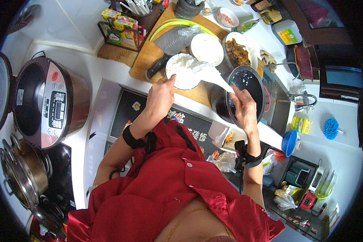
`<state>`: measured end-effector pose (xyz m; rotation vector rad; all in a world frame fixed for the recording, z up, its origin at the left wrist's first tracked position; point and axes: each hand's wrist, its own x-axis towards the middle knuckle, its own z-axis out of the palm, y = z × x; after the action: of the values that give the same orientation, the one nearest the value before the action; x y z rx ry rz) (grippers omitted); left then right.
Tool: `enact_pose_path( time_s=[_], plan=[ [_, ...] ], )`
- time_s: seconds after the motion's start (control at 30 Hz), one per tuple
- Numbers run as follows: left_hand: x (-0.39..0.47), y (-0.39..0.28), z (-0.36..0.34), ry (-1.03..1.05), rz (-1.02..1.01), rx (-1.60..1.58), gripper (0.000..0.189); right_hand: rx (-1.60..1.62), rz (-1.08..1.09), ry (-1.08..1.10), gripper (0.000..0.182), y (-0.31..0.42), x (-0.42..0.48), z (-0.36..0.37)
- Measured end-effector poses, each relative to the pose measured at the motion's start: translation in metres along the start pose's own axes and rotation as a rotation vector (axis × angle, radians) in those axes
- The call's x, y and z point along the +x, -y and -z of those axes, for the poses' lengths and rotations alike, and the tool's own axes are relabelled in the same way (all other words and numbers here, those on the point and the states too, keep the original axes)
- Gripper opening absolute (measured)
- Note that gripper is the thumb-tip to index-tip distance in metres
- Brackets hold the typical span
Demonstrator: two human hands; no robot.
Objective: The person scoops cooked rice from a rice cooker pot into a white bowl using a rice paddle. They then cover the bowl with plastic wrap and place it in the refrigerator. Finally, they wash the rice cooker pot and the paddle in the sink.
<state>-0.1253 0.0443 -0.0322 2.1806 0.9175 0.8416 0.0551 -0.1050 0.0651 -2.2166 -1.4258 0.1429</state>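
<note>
My left hand [162, 98] pinches the near rim of a white bowl [184, 84] that holds cooked white rice [179, 63]. In my right hand [245, 107] is the handle of a white rice paddle [216, 79]; its blade, with rice on it, is over the bowl's right side. Below that hand stands a dark inner pot [245, 86] with some rice grains sticking inside. A second white bowl [207, 50] touches or nearly touches the first; its pale contents are too bright to make out. Behind the pot, a larger white bowl [254, 57] contains brown cooked food [238, 53].
A cleaver [174, 40] with a black handle lies on the wooden cutting board [137, 68], beside the bowls. To the left are an open rice cooker [56, 99] and a steel pot [27, 169] on a black cooktop. The sink [278, 104] is right of the inner pot.
</note>
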Motion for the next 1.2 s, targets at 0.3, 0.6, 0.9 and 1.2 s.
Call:
enact_pose_path(
  time_s=[0.3,0.6,0.9,1.2],
  plan=[
    [-0.001,-0.008,0.012,-0.055,-0.012,-0.101,0.023,0.244,-0.158,0.077,0.023,-0.018,-0.003,-0.002],
    [0.0,-0.031,0.009,-0.104,-0.126,-0.205,0.024,0.167,-0.104,0.088,0.018,0.0,0.002,0.002],
    [0.008,-0.028,0.019,-0.136,-0.069,-0.222,0.025,-0.27,0.126,-0.101,0.021,0.008,-0.002,0.002],
    [-0.005,-0.029,0.006,0.002,-0.09,-0.239,0.026,-0.129,0.099,-0.087,0.026,0.003,-0.004,-0.007]
  ],
)
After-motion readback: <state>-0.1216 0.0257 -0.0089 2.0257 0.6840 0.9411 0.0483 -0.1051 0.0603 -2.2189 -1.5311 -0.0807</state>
